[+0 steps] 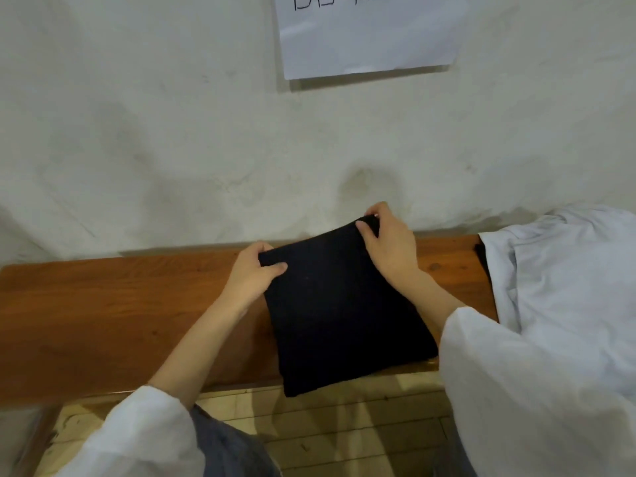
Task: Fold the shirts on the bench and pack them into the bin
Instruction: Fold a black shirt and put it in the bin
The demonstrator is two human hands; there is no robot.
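A plain black shirt [344,304] is standing out against a reddish-brown, wood-grained bench [120,315], while a pale bluish-white shirt [568,270] is showing no pattern. White sleeves [516,390], a stained off-white wall [172,132] and tan floor tiles [327,425] are framing them.

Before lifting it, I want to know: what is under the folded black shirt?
The wooden bench lies under the black shirt, whose near edge overhangs the floor. Whatever lies between shirt and bench is covered.
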